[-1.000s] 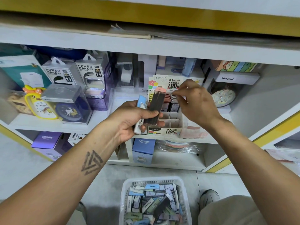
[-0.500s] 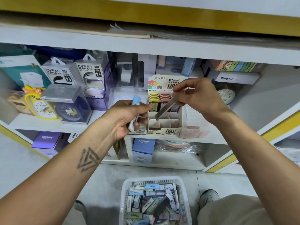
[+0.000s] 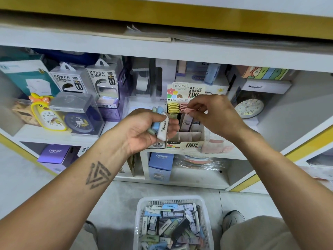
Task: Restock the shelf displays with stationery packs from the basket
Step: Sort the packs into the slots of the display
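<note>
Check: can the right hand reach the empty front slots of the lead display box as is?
Probably yes. The right hand hovers right over the display box, pinching a pink-capped pack; the front slots sit open beneath it, with nothing across them.

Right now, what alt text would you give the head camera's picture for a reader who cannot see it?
A person's right hand lowers a pink-capped pack into a cardboard display box on a white shelf, while the left hand grips a few more packs. A white basket of mixed stationery packs sits on the floor below.
</note>
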Demonstrator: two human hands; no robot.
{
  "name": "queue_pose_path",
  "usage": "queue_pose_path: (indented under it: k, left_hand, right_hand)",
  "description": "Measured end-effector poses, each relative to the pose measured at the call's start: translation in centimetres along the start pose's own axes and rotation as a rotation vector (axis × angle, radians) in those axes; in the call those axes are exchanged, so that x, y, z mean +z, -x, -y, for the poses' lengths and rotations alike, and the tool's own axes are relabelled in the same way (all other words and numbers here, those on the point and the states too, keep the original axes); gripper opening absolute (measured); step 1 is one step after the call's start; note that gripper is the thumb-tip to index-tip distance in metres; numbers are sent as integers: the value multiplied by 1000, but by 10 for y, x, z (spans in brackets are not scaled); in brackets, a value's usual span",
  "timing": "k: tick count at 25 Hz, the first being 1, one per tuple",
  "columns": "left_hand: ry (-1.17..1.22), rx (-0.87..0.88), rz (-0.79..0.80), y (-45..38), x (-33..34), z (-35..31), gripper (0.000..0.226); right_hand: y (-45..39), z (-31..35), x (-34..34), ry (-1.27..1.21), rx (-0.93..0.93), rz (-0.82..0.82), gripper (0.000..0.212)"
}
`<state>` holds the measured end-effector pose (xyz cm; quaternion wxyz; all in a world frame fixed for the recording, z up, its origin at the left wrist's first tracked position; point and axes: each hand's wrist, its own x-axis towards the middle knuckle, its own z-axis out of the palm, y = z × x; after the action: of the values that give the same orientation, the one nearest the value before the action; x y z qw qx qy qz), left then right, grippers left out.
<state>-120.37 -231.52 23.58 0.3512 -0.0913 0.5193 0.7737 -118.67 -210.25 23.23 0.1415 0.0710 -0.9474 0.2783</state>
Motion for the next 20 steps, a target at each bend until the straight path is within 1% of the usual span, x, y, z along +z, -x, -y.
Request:
queue_pose_path:
  k: [3, 5, 7, 8, 9, 10, 12, 13, 14, 16, 18, 20]
  left_hand:
    - [27, 5, 15, 0, 0, 2, 22]
    - [29, 16, 16, 0, 0, 2, 19]
    - [11, 22, 11, -1, -1, 4, 24]
    - [-4, 30, 5, -1, -2, 5, 29]
    - [-19, 43, -1, -1, -2, 5, 34]
    - [-37, 59, -7, -2, -2, 6, 36]
    - [-93, 89, -15, -1, 0, 8, 36]
    - [-118, 101, -18, -1, 1, 8, 36]
    - [-134, 112, -26, 0, 2, 9, 36]
    - [-128, 117, -43, 0, 2, 9, 34]
    - [-110, 114, -50, 1, 0, 7, 25]
    - [-109, 138, -114, 1, -6, 0, 14]
  right_hand:
    - [0, -2, 7, 24, -17, 1, 7]
    - [0, -2, 9, 94, -38, -16, 6]
    - [-1, -1, 9, 161, -94, -95, 11]
    - [-2, 1, 8, 153, -97, -134, 11]
    - [-3, 4, 7, 86, -62, -138, 10]
    - [-2, 8, 7, -65, 21, -85, 8]
    - [0, 18, 7, -495, 206, 149, 7]
    - [2, 22, 8, -625, 250, 249, 11]
    - [4, 25, 9, -666, 259, 311, 15]
    - [4, 28, 11, -705, 268, 331, 19]
    - [2, 30, 12, -774, 309, 283, 21]
    - [-1, 31, 12, -786, 335, 227, 21]
